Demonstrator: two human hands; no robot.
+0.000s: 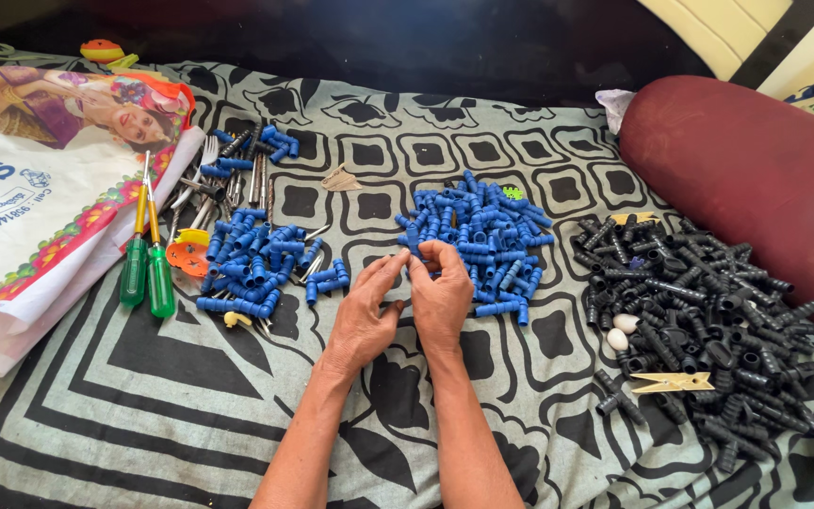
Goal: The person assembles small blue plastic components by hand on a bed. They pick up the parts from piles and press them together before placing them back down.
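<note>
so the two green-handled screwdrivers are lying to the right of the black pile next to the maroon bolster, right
Not quite. In the head view the two green-handled screwdrivers lie at the far left, by the printed bag. The black pile does sit next to the maroon bolster.

the right hand covers the near edge of the blue connector pile, and whatever its fingertips pinch there is too small to make out. the left hand, just left of that pile, meets the right at the fingertips; whether its grip holds a piece cannot be told. both forearms run off the bottom edge. far left of the pile, the printed bag is cut by the left edge. right of the pile, the dark red bolster leaves the frame at the right edge, and the black connector heap runs down to the bottom corner. above the pile, the space past the bed cover is too dark to read.
</note>
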